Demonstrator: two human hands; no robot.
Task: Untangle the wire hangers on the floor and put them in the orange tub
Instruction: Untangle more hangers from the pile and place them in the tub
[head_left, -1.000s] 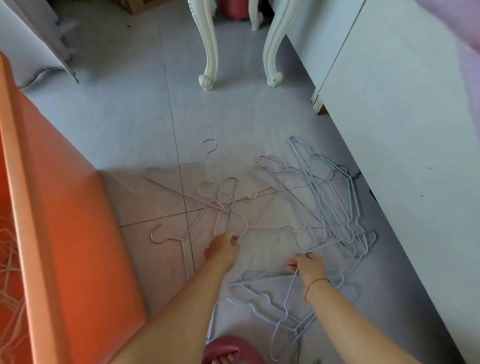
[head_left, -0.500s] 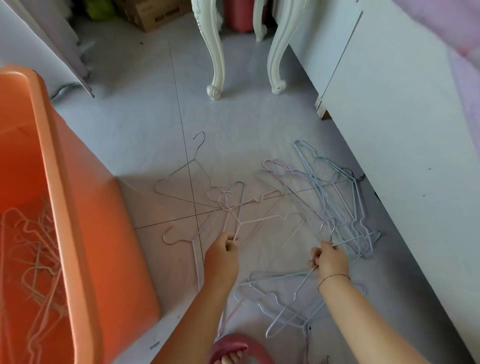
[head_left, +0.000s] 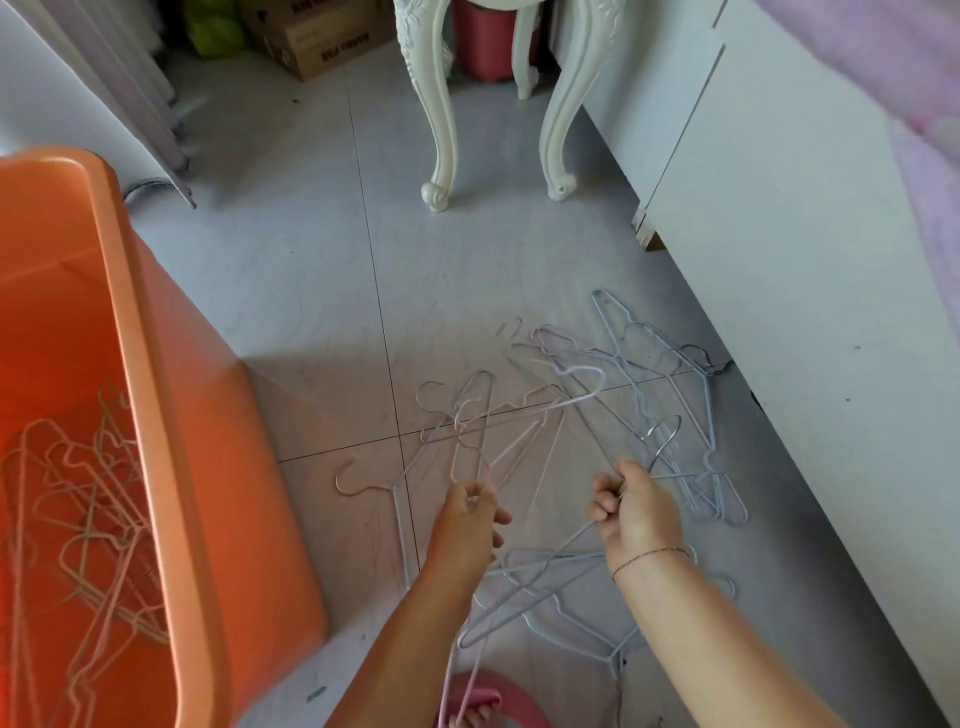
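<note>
A tangle of pale blue and pink wire hangers (head_left: 649, 405) lies on the tiled floor at centre right. My left hand (head_left: 470, 525) grips a pink hanger (head_left: 470, 441) lifted off the floor. My right hand (head_left: 636, 512) is closed on a blue hanger (head_left: 540, 582) whose hook sticks up past my fingers. The orange tub (head_left: 171, 467) stands at the left with several hangers lying inside it. One loose hanger (head_left: 384, 493) lies on the floor between the tub and my left hand.
A white cabinet (head_left: 810, 312) runs along the right beside the pile. Two carved white furniture legs (head_left: 441, 130) stand further back, with a cardboard box (head_left: 322, 41) behind. A pink slipper (head_left: 498, 701) shows at the bottom edge.
Both hands have risen from the floor, pulling their hangers up and apart. The view has tilted, so more of the tub's inside shows at left.
</note>
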